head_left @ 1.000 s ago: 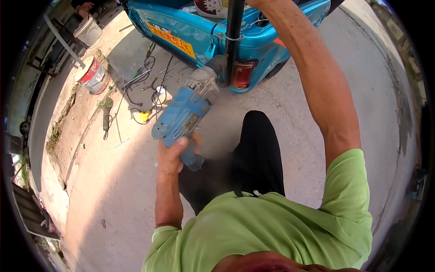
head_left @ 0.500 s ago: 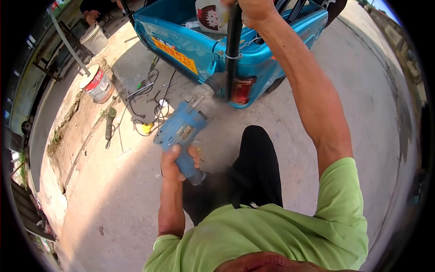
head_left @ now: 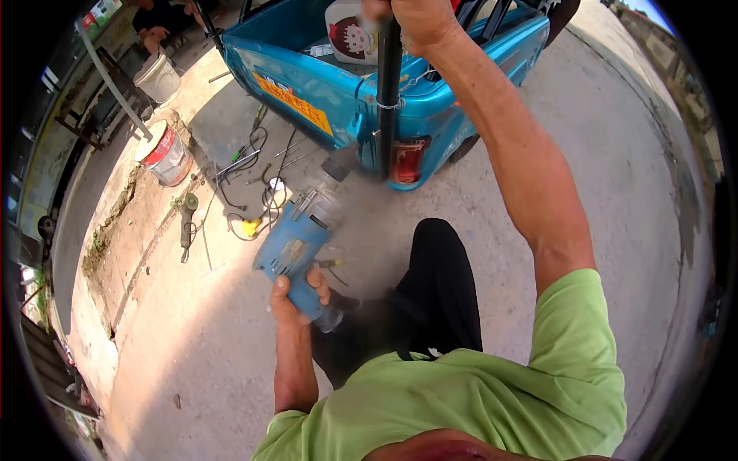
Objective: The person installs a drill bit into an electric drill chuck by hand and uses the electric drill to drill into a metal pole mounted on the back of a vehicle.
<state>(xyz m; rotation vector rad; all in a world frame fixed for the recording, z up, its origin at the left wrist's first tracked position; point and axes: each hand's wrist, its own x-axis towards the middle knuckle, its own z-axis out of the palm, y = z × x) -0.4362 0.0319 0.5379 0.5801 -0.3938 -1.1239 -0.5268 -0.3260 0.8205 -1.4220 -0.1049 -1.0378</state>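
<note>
My left hand (head_left: 298,296) is wrapped around the handle of a blue power drill (head_left: 292,242), its nose pointing up toward a black post (head_left: 388,84). The post stands at the rear corner of a blue cargo bed (head_left: 346,77), with wire tied around it. A small shiny screw-like piece (head_left: 377,134) shows on the post, close to the drill's dark nose. Blur hides whether a bit is fitted. At the top edge, my right hand (head_left: 421,23) grips the upper post; some of its fingers are cut off by the frame.
An angle grinder (head_left: 187,223), cables (head_left: 254,150) and a yellow plug (head_left: 250,227) lie on the concrete at left. A paint bucket (head_left: 167,157) with a pole and a white bucket (head_left: 157,79) stand beyond. A seated person (head_left: 157,27) is at upper left. A white jug (head_left: 354,34) sits in the bed.
The drill has moved down and left, so its nose is farther from the post. My right hand stays on the post. The view has shifted slightly.
</note>
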